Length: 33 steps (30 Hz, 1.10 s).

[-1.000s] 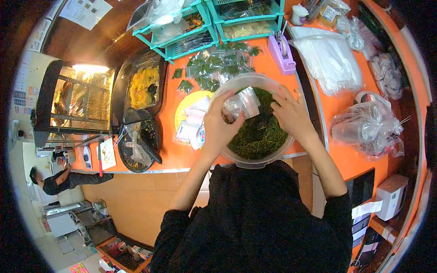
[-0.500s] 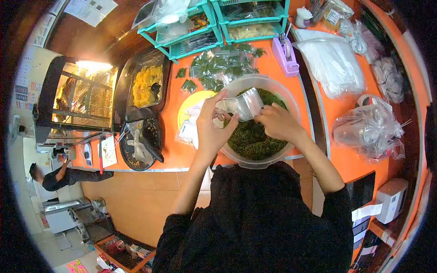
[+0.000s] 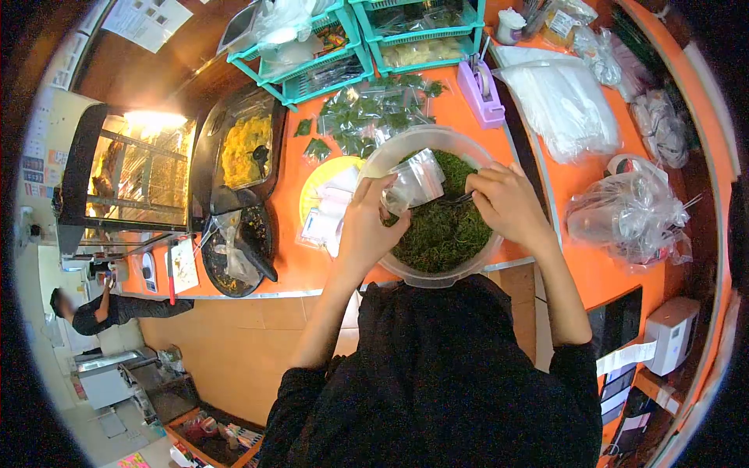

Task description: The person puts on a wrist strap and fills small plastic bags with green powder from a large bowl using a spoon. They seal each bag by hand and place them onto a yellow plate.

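In front of me stands a round translucent tub point(image 3: 503, 242), filled with chopped dark green herbs point(image 3: 438, 238). My left hand point(image 3: 368, 222) is closed on a small clear zip bag point(image 3: 417, 181), held tilted over the left part of the tub. At the tub's right side, my right hand point(image 3: 503, 199) pinches a thin dark utensil point(image 3: 459, 200) whose tip is down among the herbs. Left of the tub, a yellow round plate point(image 3: 314, 189) carries more small plastic bags point(image 3: 331, 204), partly hidden by my left hand. Small bags of green leaves point(image 3: 370, 117) lie behind the tub.
Teal basket racks point(image 3: 328, 82) and a purple tape dispenser point(image 3: 481, 93) stand at the back. Large clear bags point(image 3: 558, 101) lie to the right. Leftward are a black tray of yellow food point(image 3: 248, 152), a dark pan point(image 3: 238, 242) and a lit display case point(image 3: 140, 168). A person point(image 3: 101, 308) stands far left.
My right hand has left the bag's mouth and moved right, now with a dark utensil in the herbs. My left hand keeps the bag, which now sits more open over the tub.
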Available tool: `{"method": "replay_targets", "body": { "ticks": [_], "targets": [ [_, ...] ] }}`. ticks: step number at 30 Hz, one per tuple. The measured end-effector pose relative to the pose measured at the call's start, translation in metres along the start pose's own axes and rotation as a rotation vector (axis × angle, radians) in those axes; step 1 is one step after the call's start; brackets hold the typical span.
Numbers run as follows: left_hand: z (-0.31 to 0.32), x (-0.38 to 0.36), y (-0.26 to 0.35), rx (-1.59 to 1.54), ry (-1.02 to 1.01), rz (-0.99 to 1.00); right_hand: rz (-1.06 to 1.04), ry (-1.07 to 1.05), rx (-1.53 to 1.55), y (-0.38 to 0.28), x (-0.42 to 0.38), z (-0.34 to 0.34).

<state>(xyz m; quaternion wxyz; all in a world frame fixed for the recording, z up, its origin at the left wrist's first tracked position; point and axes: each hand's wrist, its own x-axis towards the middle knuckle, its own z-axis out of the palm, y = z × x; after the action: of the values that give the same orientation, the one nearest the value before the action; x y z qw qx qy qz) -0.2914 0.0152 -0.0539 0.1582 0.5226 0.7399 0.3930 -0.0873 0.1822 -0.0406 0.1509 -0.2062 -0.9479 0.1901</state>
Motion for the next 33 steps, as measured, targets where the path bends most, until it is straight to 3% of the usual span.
{"method": "replay_targets", "body": {
  "ticks": [7,9,11,13,16,18,20,23,27,33],
  "targets": [
    [0.013,0.0,0.013,0.005,-0.12,-0.07,0.034,0.168,0.004,-0.027,-0.001,-0.024],
    [0.021,0.0,0.016,-0.048,-0.157,-0.066,-0.023,0.265,-0.187,-0.05,-0.002,-0.019],
    [0.03,0.002,0.008,-0.079,-0.078,0.081,-0.065,0.295,-0.257,-0.061,-0.005,-0.003],
    [0.033,0.001,-0.004,-0.076,-0.061,0.069,-0.113,0.365,-0.282,-0.065,-0.006,-0.002],
    [0.026,0.001,-0.002,-0.044,-0.011,-0.01,-0.002,0.378,-0.31,-0.058,-0.005,-0.017],
    [0.019,0.001,0.001,-0.014,0.014,-0.068,-0.011,0.352,-0.326,-0.037,-0.007,0.008],
    [0.014,0.003,0.0,-0.014,0.052,-0.073,-0.034,0.156,-0.278,-0.016,-0.01,0.047],
    [0.012,0.001,-0.007,0.005,0.086,-0.016,0.007,0.056,-0.223,-0.017,-0.012,0.062],
    [0.013,-0.004,-0.009,0.006,0.084,0.04,0.094,0.116,-0.122,-0.017,-0.006,0.022],
    [0.025,-0.006,0.0,-0.037,-0.015,-0.031,0.129,0.239,-0.07,-0.04,-0.006,-0.017]
  ]
}}
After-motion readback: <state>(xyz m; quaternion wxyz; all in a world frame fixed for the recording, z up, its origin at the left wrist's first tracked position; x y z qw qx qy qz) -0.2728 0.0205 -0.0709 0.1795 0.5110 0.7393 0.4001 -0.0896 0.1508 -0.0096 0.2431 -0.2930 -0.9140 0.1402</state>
